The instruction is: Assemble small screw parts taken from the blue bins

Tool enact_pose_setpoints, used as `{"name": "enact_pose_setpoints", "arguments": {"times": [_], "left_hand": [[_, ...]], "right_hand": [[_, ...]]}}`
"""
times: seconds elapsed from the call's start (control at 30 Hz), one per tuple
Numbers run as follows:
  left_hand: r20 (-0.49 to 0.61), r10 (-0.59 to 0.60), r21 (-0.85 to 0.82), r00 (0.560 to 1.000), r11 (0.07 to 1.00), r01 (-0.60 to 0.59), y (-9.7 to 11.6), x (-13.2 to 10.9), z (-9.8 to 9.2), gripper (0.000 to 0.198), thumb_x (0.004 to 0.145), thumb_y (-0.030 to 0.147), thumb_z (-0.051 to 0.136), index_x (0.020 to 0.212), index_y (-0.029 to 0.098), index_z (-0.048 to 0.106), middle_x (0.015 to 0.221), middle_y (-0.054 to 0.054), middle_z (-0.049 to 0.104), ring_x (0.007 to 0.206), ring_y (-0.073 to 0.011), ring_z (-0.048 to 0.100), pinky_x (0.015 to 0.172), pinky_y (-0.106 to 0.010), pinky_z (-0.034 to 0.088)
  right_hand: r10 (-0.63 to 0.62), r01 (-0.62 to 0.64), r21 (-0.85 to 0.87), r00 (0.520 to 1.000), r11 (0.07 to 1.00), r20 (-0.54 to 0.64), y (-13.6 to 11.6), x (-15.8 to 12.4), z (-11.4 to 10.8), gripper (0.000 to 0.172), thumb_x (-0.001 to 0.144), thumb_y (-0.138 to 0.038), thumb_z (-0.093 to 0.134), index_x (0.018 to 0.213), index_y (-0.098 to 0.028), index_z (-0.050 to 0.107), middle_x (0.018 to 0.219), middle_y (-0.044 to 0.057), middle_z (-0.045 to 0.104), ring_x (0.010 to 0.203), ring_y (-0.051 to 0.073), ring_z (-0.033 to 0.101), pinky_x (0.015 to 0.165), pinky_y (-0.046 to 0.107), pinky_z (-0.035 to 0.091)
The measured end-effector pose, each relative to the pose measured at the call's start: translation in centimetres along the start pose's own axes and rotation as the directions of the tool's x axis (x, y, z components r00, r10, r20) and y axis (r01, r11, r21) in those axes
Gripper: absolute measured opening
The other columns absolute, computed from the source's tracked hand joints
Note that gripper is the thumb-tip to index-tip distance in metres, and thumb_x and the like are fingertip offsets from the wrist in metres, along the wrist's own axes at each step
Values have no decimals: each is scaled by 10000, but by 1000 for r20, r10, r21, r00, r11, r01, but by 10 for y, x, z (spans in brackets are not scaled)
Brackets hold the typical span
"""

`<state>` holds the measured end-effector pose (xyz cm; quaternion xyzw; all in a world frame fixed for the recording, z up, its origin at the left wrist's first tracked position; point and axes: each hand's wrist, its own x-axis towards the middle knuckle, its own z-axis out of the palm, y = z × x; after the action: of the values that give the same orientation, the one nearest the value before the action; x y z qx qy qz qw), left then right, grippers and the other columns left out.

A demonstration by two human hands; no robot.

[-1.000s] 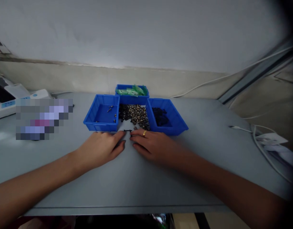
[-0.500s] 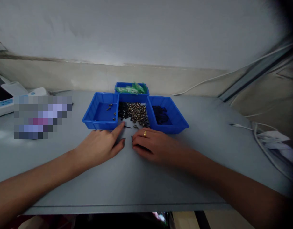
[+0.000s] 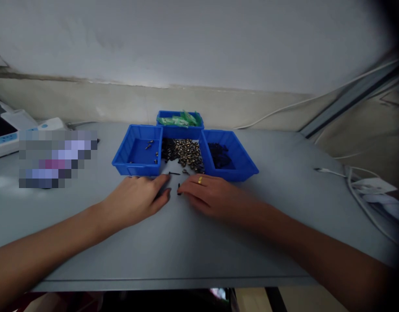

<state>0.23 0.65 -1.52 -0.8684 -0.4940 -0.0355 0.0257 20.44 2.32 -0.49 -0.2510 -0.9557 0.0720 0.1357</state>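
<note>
My left hand (image 3: 139,197) rests on the grey table with thumb and index finger apart and nothing between them. Its index fingertip is beside a long black screw (image 3: 174,173). My right hand (image 3: 212,195) has its fingers together at a small black screw (image 3: 179,189). Beyond the hands lies a pile of brass-coloured screws (image 3: 188,152), with black screws (image 3: 168,149) at its left. The left blue bin (image 3: 137,169) holds a few brass-coloured screws. Black screws lie in the right blue bin (image 3: 241,156).
A third blue bin (image 3: 180,132) at the back holds green plastic packets (image 3: 183,118). At the left are a pixelated object (image 3: 61,158) and a white power strip (image 3: 7,139). White cables (image 3: 355,190) lie at the right, and a wall stands behind the table.
My left index finger has bent back toward me from near the pile. The fingers of my right hand have closed together at the small black screw, which shows more now.
</note>
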Motion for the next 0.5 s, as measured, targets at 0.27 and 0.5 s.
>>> {"name": "enact_pose_setpoints", "arguments": {"times": [0.27, 0.5], "left_hand": [[-4, 43, -19, 999, 999, -43, -1, -1, -2, 341, 849, 349, 358, 1128, 202, 487, 794, -65, 635, 699, -199, 607, 592, -300, 437], [21, 142, -55, 990, 989, -140, -2, 0, -4, 319, 865, 301, 353, 1164, 251, 455, 805, -31, 640, 687, -173, 610, 576, -271, 422]], "right_hand": [[27, -27, -28, 999, 999, -17, 3, -4, -4, 434, 752, -2, 323, 1040, -215, 567, 888, -11, 648, 703, 100, 576, 572, 210, 404], [1, -1, -21, 1000, 1000, 4, 0, -9, -10, 429, 736, -14, 361, 1049, -233, 556, 909, -25, 641, 696, 89, 573, 498, 206, 344]]}}
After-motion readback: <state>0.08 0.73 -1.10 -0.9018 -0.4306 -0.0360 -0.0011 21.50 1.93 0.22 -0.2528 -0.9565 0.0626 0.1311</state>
